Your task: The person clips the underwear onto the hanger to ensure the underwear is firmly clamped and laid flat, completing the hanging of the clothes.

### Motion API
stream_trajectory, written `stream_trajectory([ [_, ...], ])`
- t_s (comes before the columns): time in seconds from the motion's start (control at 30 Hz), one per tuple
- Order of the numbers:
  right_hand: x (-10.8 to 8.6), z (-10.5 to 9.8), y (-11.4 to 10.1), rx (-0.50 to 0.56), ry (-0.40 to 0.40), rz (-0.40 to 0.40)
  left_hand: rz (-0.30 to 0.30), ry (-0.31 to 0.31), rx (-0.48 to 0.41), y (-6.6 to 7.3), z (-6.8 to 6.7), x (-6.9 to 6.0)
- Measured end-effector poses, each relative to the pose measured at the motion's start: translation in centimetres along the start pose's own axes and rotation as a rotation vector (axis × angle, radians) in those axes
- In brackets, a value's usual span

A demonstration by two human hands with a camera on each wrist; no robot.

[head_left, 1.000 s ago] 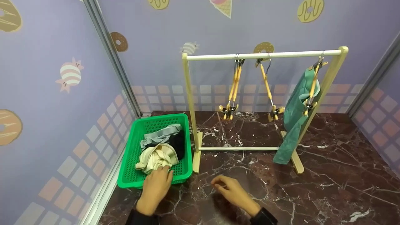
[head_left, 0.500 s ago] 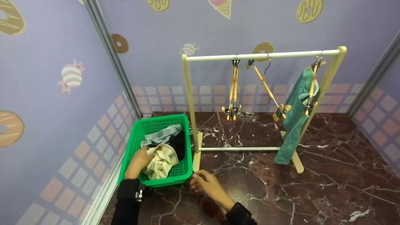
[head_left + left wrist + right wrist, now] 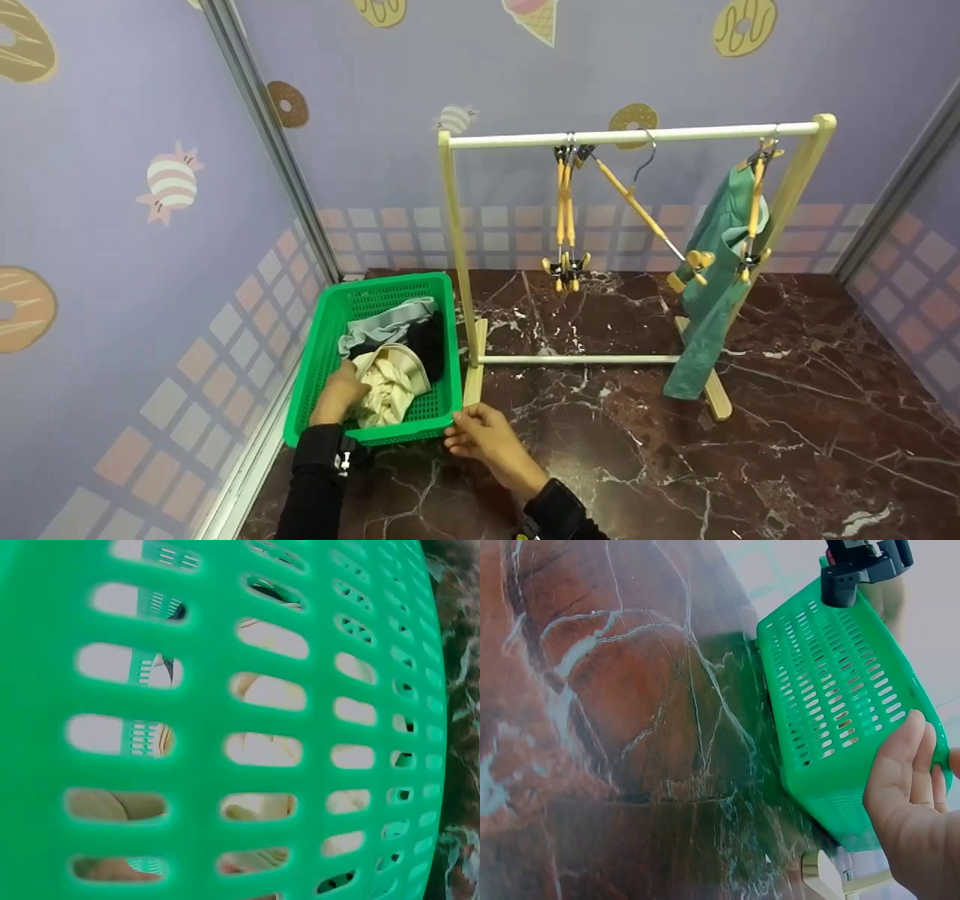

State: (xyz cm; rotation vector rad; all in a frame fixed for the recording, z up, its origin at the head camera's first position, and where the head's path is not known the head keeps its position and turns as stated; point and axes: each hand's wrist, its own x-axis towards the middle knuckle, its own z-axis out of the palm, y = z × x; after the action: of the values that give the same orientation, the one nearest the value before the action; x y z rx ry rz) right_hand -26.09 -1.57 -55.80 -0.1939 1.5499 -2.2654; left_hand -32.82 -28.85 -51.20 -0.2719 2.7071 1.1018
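Basket: green, slotted, on the table (image 3: 600,480), its rim (image 3: 454,352) low enough to reach over easily.
Left hand (image 3: 341,391): inside the basket at the cream cloth's near-left edge; fingertips hidden, so I can't tell whether it grips.
Grey cloth (image 3: 390,321): behind the cream one.
Cream cloth (image 3: 386,390): crumpled in the basket, banded edge up; best pinched by that band, I'd say, and raised slowly so the neighbours stay put.
Dark cloth (image 3: 429,349): beside it, a likely snag.
Right hand (image 3: 487,439): pinching the basket's near-right corner; a steady hold there should help.
Rack (image 3: 510,140): clip hangers (image 3: 646,217), then a green garment (image 3: 709,337) clipped at the right.
Left wrist view: basket wall, pale cloth through slots.
Right wrist view: fingers against the outer wall, plainer than from the head.
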Motion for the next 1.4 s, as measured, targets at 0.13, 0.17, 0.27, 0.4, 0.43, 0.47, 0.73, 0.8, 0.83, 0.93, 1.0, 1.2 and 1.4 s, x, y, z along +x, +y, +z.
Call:
stream_trajectory([
  [0.13, 0.1, -0.3, -0.3, -0.006, 0.006, -0.003, 0.034, 0.048, -0.005, -0.2, 0.2, -0.3],
  [0.17, 0.1, -0.3, -0.3, -0.009, 0.007, -0.002, 0.044, 0.064, -0.006, -0.3, 0.3, -0.3],
  [0.27, 0.1, -0.3, -0.2, -0.018, 0.006, 0.002, 0.089, 0.111, 0.018, -0.9, 0.2, -0.6],
  [0.4, 0.1, -0.2, 0.0, -0.024, -0.003, 0.006, 0.109, 0.146, 0.030, -1.4, 0.0, -1.0],
  [0.43, 0.0, -0.2, 0.0, -0.024, -0.006, 0.006, 0.107, 0.151, 0.023, -1.4, -0.2, -1.2],
  [0.47, 0.0, -0.2, 0.0, -0.023, -0.007, 0.006, 0.109, 0.148, 0.012, -1.3, -0.3, -1.3],
  [0.73, 0.1, -0.2, -0.1, -0.015, 0.003, 0.001, 0.145, 0.132, -0.005, 1.4, -1.4, -2.6],
  [0.8, 0.1, -0.2, -0.1, -0.019, 0.001, -0.001, 0.169, 0.163, -0.011, 2.2, -1.5, -3.1],
  [0.83, 0.0, -0.2, 0.0, -0.021, 0.000, -0.003, 0.181, 0.182, -0.018, 2.6, -1.5, -3.3],
  [0.93, 0.0, -0.2, 0.1, -0.026, -0.001, -0.006, 0.211, 0.220, -0.038, 4.0, -1.5, -4.0],
  [1.0, 0.0, -0.2, 0.1, -0.024, 0.001, -0.007, 0.235, 0.236, -0.057, 5.1, -1.6, -4.3],
  [1.2, -0.1, -0.2, -0.1, -0.037, 0.002, -0.001, 0.328, 0.306, -0.103, 8.3, -1.5, -5.6],
  [1.4, -0.7, -0.6, -1.2, -0.161, -0.016, -0.017, 0.396, 0.359, -0.146, 11.1, -1.2, -6.7],
])
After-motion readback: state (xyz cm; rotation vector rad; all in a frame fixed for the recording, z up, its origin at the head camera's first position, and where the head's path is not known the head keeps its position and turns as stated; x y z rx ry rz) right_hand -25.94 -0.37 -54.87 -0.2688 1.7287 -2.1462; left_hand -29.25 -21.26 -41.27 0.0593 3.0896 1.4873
